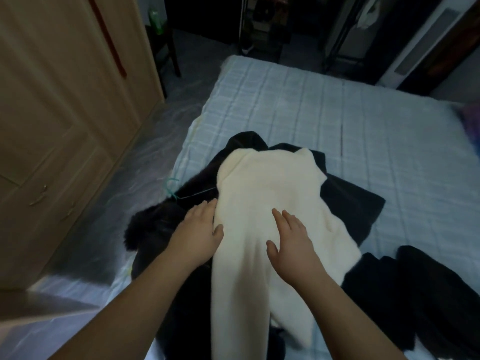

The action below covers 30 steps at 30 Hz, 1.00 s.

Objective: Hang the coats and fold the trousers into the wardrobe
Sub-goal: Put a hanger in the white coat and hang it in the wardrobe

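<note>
A cream fleece garment lies lengthwise on a heap of black clothes on the bed. My left hand rests at the garment's left edge, fingers straight, thumb on the cream cloth. My right hand lies flat on the garment's middle with spread fingers. A teal wire hanger pokes out from the black clothes at the left. More black clothing lies at the lower right.
The wooden wardrobe stands shut on the left, with a strip of grey floor between it and the bed. A dark chair and shelving stand at the back of the room.
</note>
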Tool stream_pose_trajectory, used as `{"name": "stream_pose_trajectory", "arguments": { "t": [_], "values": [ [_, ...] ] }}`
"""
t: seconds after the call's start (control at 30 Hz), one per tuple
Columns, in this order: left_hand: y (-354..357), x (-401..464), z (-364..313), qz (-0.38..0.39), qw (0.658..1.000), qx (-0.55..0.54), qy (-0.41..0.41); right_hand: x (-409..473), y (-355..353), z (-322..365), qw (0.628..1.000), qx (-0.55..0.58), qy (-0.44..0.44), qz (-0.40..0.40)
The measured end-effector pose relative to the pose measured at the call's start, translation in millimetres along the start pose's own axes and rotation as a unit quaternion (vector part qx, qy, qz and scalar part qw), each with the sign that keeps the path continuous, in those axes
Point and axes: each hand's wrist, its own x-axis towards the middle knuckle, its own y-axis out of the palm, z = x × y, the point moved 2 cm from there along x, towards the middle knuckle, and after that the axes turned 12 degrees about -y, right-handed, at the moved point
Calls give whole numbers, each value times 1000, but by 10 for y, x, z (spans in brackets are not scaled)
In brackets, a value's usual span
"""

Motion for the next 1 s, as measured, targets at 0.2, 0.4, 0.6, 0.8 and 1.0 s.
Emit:
{"name": "stream_pose_trajectory", "arguments": {
  "t": [0.2, 0.4, 0.6, 0.8, 1.0],
  "values": [
    [174, 839, 29, -2, 998, -28, -49, 1157, 60, -284, 999, -38, -14, 8],
    [451, 1664, -17, 0, 989, -54, -135, 2482, 62, -561, 998, -47, -43, -26],
    [786, 2201, -17, 61, 943, -199, -259, 3505, 210, -728, 996, -76, -53, -8],
    [1058, 2322, 20, 101, 902, -310, -284, 3592, 569, -1035, 989, -102, 6, 106],
    [1129, 2172, -59, 102, 885, -366, -270, 3020, 598, -1240, 991, -98, -96, -10]
  ]
}}
